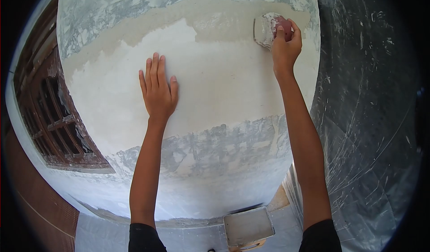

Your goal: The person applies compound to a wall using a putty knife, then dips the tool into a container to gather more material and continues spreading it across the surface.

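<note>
My left hand [157,88] lies flat against the smooth white part of the wall [215,81], fingers stretched upward, holding nothing. Up at the right, my right hand [288,43] grips a putty scraper [265,30] by its dark red grip. White paste coats the scraper, and its edge faces left against the wall. Around and left of the scraper runs a band of damp-looking beige putty [219,19]. Rougher grey patches of wall [215,151] show above and below the white area.
On the left is a brown wooden window frame [67,122] with bars. Dark plastic sheeting [363,117], splashed with white, hangs at the right. Below the wall, a rectangular tray [248,227] sits on a small stand above a grey floor covering [188,238].
</note>
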A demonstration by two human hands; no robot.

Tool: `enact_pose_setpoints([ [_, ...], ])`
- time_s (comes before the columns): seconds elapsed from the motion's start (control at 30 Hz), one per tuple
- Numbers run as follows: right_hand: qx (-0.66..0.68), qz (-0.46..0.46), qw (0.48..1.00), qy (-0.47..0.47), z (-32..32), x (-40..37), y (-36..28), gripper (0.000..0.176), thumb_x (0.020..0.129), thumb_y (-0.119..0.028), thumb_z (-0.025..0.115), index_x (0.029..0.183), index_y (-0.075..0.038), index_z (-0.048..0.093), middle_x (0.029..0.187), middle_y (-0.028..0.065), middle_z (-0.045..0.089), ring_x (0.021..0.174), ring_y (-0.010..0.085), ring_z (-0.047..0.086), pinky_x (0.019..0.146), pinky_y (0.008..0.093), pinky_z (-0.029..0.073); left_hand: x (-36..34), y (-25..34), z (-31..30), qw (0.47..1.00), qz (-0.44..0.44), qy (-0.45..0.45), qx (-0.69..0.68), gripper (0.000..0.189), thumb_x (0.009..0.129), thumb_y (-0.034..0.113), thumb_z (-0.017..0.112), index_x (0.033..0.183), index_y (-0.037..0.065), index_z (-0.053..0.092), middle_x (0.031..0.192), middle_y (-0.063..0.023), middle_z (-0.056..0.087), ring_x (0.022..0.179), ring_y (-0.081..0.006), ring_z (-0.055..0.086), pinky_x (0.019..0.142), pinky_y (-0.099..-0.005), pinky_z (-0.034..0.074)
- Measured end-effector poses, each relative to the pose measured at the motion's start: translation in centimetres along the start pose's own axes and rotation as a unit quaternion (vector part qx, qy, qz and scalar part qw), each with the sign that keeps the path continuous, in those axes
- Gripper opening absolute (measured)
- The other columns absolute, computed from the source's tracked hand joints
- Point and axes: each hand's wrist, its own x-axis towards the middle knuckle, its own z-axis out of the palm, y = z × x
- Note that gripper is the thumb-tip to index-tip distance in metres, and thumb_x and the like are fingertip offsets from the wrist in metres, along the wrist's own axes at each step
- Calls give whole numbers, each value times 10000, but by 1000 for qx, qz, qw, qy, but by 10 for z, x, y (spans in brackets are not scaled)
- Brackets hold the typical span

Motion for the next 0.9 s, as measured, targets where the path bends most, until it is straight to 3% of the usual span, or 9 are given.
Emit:
enact_pose_setpoints([
  [0.1, 22, -4, 1000, -16, -1, -5, 1, 381, 996, -135, 622, 1364, -39, 610, 1227, 175, 658, 1134, 253, 640, 1015, 368, 491, 0, 1, 0, 1000, 1, 0, 0, 604, 997, 184, 514, 1577, 61, 396, 1650, -108, 386, 1555, -284, 303, 1280, -510, 159],
  [0.17, -126, -47, 983, -124, -1, -6, 4, 385, 996, -137, 626, 1367, -38, 604, 1243, 176, 653, 1146, 253, 637, 1029, 367, 489, -1, 2, -1, 1000, -2, -3, -3, 605, 997, 182, 516, 1577, 59, 395, 1648, -108, 388, 1554, -285, 305, 1280, -511, 161],
  [0.3, -42, -10, 999, 22, -7, 14, 4, 392, 998, -129, 620, 1381, -46, 597, 1250, 182, 657, 1132, 258, 652, 997, 360, 509, -1, 2, -1, 1000, 2, 5, -1, 596, 993, 192, 530, 1564, 59, 421, 1634, -108, 414, 1544, -282, 330, 1277, -514, 173],
  [0.37, -21, -6, 1000, 18, -2, 10, -1, 394, 1002, -133, 620, 1385, -40, 594, 1256, 185, 658, 1123, 252, 660, 978, 351, 517, -1, 1, -1, 1000, 2, 12, 2, 589, 989, 202, 544, 1552, 59, 447, 1622, -109, 437, 1534, -281, 354, 1275, -516, 184],
  [0.43, 22, -27, 993, -109, 11, -4, -12, 403, 1001, -158, 634, 1395, -79, 602, 1222, 174, 651, 1095, 253, 653, 982, 358, 511, -2, 1, -1, 1000, 1, 2, -12, 604, 999, 190, 518, 1577, 65, 397, 1645, -105, 392, 1553, -281, 306, 1279, -513, 164],
  [0.57, -140, -108, 975, -131, 21, -2, 2, 433, 980, -218, 681, 1407, -185, 620, 1131, 160, 606, 1059, 265, 620, 996, 387, 489, -3, 0, -1, 1000, 1, 0, -15, 603, 997, 192, 525, 1574, 65, 403, 1644, -102, 394, 1550, -282, 312, 1279, -514, 168],
  [0.73, -45, -35, 997, 55, 12, 16, 7, 424, 986, -175, 657, 1397, -86, 606, 1205, 174, 656, 1076, 256, 654, 997, 358, 502, -5, 0, -1, 1000, 10, 9, -19, 598, 988, 186, 546, 1561, 62, 429, 1633, -102, 413, 1537, -285, 340, 1276, -516, 182],
  [0.8, 32, -58, 998, -18, 22, 5, 4, 418, 988, -180, 667, 1387, -67, 611, 1238, 169, 666, 1081, 231, 658, 987, 337, 505, -4, 0, -1, 1000, 11, 14, -23, 597, 986, 185, 548, 1558, 60, 433, 1629, -103, 419, 1535, -285, 346, 1275, -518, 186],
  [0.9, -62, -91, 983, -148, 46, -21, -15, 388, 991, -165, 667, 1364, -64, 634, 1226, 161, 664, 1074, 227, 661, 982, 350, 511, -4, 0, -2, 999, 14, 18, -31, 597, 981, 185, 556, 1553, 56, 441, 1624, -105, 429, 1531, -286, 353, 1272, -523, 194],
])
